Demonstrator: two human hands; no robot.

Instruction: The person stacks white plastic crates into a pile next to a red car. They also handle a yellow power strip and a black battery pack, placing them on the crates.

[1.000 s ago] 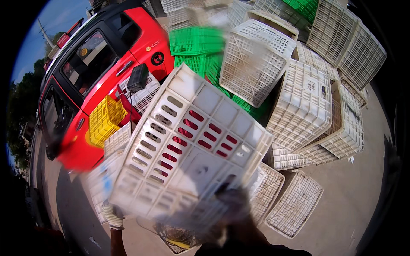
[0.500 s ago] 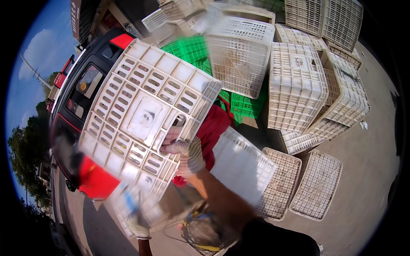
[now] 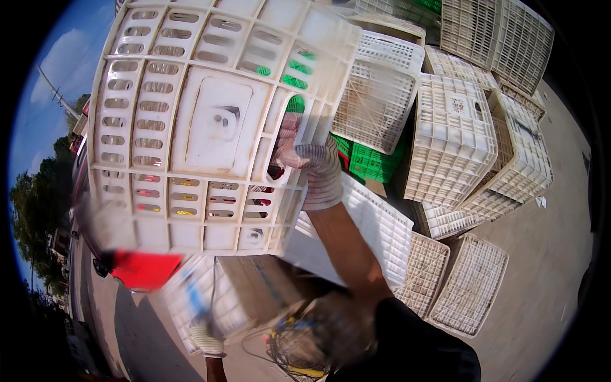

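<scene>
A large white slatted plastic crate (image 3: 218, 121) fills the upper left, up close and tilted. My right hand (image 3: 318, 169), in a striped knit glove, grips it through the handle hole, with the fingers hooked over the edge. Red and yellow bits show through the crate's lower slots. My left hand (image 3: 207, 342), gloved too, is at the lower left beside another white crate (image 3: 219, 296). A blurred blue streak rises from that hand, and its fingers are too smeared to read.
White crates (image 3: 450, 140) are stacked at the upper right, with green crates (image 3: 375, 160) among them. Two crates (image 3: 470, 286) rest on the ground at right. A box of tangled cords (image 3: 293, 344) sits below my right arm. A red vehicle (image 3: 143, 270) stands at left.
The white crate in my right hand has risen, come closer and turned more upright. It now hides most of the vehicle and the red cloth. My left hand has barely moved.
</scene>
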